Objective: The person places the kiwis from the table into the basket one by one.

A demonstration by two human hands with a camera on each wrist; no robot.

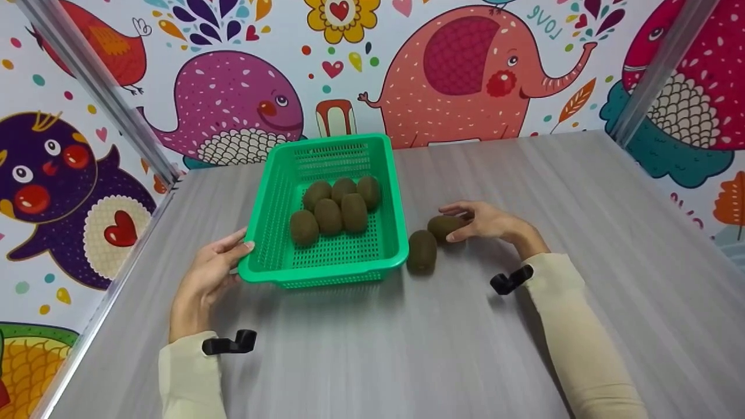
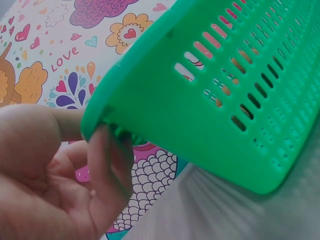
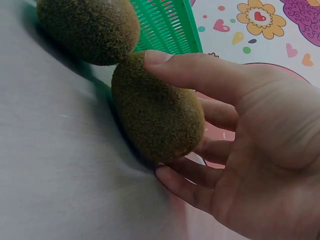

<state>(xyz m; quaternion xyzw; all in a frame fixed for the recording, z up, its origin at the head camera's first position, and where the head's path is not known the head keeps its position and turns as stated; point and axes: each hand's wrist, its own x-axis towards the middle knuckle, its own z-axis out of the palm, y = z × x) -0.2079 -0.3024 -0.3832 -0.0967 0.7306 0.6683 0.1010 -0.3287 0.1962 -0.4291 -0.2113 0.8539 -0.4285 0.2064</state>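
Note:
A green plastic basket (image 1: 326,269) sits on the table with several brown kiwis (image 1: 329,217) in it. At its near left corner my left hand (image 1: 212,270) grips the rim, thumb on top and fingers underneath, as the left wrist view also shows. To the right of the basket, my right hand (image 1: 486,222) has its thumb and fingers round a kiwi (image 3: 155,110) that lies on its side on the table. Another kiwi (image 1: 422,252) lies between that one and the basket, close against both.
The grey table (image 1: 349,349) runs back to a wall (image 1: 343,70) printed with cartoon animals. Metal posts (image 1: 110,93) rise at its back corners. A black clip-like piece (image 1: 511,280) is fixed at each wrist.

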